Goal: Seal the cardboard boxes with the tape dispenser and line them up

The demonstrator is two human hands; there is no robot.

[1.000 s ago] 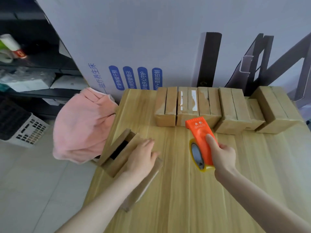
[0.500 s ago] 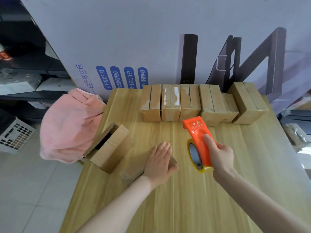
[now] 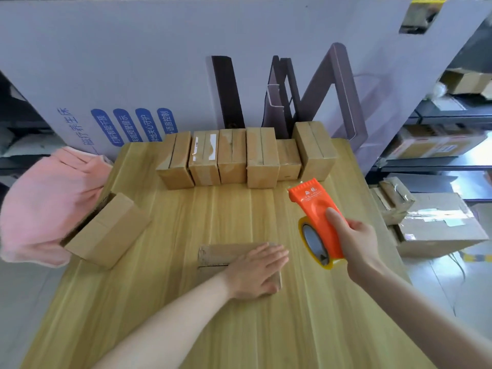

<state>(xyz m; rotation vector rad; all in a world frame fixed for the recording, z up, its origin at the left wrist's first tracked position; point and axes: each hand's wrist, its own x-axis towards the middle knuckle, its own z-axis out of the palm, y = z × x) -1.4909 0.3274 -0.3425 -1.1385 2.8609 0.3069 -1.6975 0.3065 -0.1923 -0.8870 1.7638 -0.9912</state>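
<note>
Cardboard is being moved into working position: the flat box [image 3: 221,253], which a second ago was lying against the open box [image 3: 111,230] out past the left end of the row of boxes [image 3: 231,158], is now sitting well in front of the row's middle, squared to it. The left hand [image 3: 255,272] is pressing on it with straight, flat fingers, pinning it to the table [image 3: 266,328]. The right hand [image 3: 359,243] is gripping the orange tape dispenser [image 3: 316,209], which has drifted toward the row's right end and is hovering clear of the wood. This looks like the box is being staged for taping, with the seam not yet covered.

Bare tabletop is lying open between the flat box and the row, giving room for a long pull. The open box is overhanging the table edge left of the row, beside a pink cloth [image 3: 50,203].
</note>
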